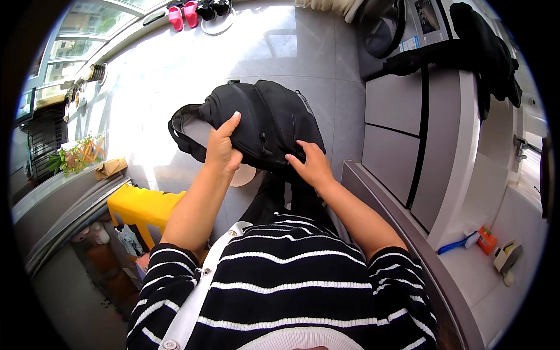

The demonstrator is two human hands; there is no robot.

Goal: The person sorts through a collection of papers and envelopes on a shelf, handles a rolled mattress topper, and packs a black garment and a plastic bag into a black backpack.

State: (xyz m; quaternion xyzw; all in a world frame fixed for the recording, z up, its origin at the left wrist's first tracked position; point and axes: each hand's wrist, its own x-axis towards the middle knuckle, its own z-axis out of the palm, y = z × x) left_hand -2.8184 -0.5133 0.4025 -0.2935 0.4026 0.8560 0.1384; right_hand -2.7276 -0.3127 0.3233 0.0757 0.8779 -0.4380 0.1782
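A black backpack is held up in front of me, lying on its side. At its left end a pocket or opening gapes and shows a grey lining. My left hand is closed around the near left edge of the backpack, thumb up on top and the other fingers mostly out of sight. On the backpack's near right side, my right hand grips the fabric, with thumb and forefinger on top close to a seam. Its other fingers are hidden.
At right stand grey cabinets, with black clothing over the top near a washing machine. Pink slippers lie at the far left wall. A yellow cloth-like item, plants and a round pale object are nearby.
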